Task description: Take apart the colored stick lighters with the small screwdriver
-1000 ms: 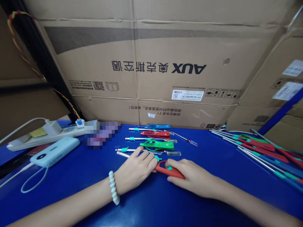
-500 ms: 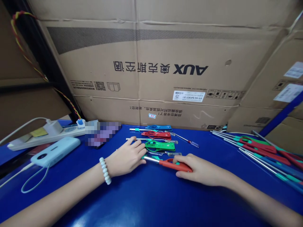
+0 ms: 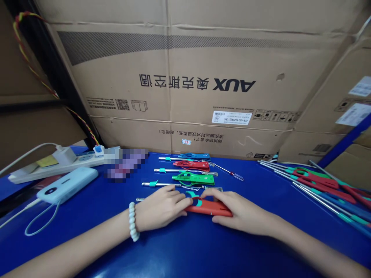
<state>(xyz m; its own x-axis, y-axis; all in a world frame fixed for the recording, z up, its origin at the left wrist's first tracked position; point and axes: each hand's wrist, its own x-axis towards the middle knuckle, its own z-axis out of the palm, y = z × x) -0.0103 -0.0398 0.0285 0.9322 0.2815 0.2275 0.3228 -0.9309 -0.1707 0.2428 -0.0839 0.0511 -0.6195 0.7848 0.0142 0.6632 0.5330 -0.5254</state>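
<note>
Head view shows a smooth, glossy blue table (image 3: 185, 247) with both forearms coming in from the near edge. The left hand (image 3: 160, 207) lies palm down, fingers loosely curled, on the metal rod end of a red lighter (image 3: 209, 207); a bracelet (image 3: 133, 222) of round pale beads sits on that wrist. The right hand (image 3: 240, 212) grips the lighter's red plastic handle, thumb on the near side and fingers over the far side. The lighter lies flat on the table between the two hands, near the middle, its thin steel tip (image 3: 139, 199) showing just left of the left hand.

Just beyond the hands lie three more long lighters in a row, each parallel to the table edge with a slim steel tube pointing left: a green one (image 3: 193, 178), then a red one (image 3: 191, 165), and farthest a blue one (image 3: 194, 156).

At the right, a loose heap of lighters (image 3: 319, 183) with long shiny tubes and red, green and blue handles lies slanted.

At the left, a pale blue rounded power bank (image 3: 68, 185) with a thin white cable (image 3: 40, 224) lies near, and a white power strip (image 3: 52, 164) lies behind it.

At the far side stands a big brown cardboard box (image 3: 185, 85), matte, with dark print upside down.
</note>
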